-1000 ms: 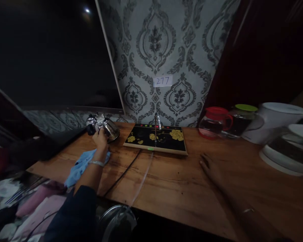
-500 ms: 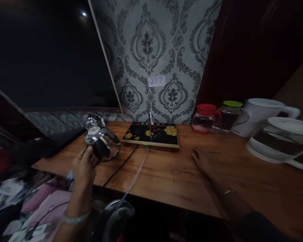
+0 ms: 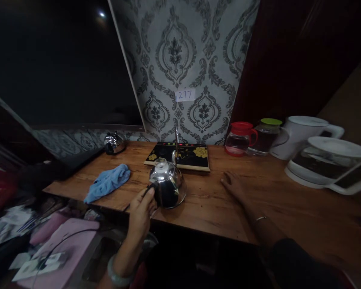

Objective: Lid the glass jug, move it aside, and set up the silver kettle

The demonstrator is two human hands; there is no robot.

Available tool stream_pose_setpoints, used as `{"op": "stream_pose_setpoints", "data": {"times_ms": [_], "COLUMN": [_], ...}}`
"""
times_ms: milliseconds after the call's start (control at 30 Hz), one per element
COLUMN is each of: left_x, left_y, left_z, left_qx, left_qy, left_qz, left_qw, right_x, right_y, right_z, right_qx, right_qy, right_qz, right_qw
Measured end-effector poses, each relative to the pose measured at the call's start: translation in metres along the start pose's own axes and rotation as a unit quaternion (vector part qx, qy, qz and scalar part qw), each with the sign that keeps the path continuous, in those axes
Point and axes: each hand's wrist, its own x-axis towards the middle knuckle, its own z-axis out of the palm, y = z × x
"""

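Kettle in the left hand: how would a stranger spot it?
On the wooden table, find the black, gold-flowered panel. Just nearer the camera is the shiny kettle; unlike the metal pot at the back left, it is gripped by the left hand.

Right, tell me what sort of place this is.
Probably a home, at a corner for tea or drinking water: a shiny metal kettle and a red-lidded jug are at a wooden counter, with patterned wallpaper behind.
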Motion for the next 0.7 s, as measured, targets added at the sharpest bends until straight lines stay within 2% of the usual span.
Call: {"op": "stream_pose_setpoints", "data": {"times_ms": [167,300,467,600,700], "left_x": [-0.003,-0.007,-0.012,-0.012,-0.011], "left_y": [-0.031,-0.049,-0.060,-0.070,-0.081], "left_z": [0.028,0.044,0.060,0.066,0.067], "left_qx": [-0.005,-0.018,-0.015,-0.007,-0.003], "left_qy": [-0.045,-0.060,-0.060,-0.051,-0.046], "left_qz": [0.001,0.000,-0.001,0.012,0.020], "left_qw": [0.999,0.998,0.998,0.999,0.999], "right_x": [-0.013,-0.028,-0.054,-0.072,-0.081], "right_y": [-0.006,-0.016,-0.049,-0.084,-0.108], "right_z": [-0.006,-0.009,-0.015,-0.023,-0.030], "right_qx": [0.071,0.180,0.352,0.472,0.511], "right_qy": [-0.002,0.003,0.005,-0.041,-0.077], "right_qz": [0.003,0.010,0.059,0.070,0.058], "right_qw": [0.997,0.984,0.934,0.878,0.854]}}
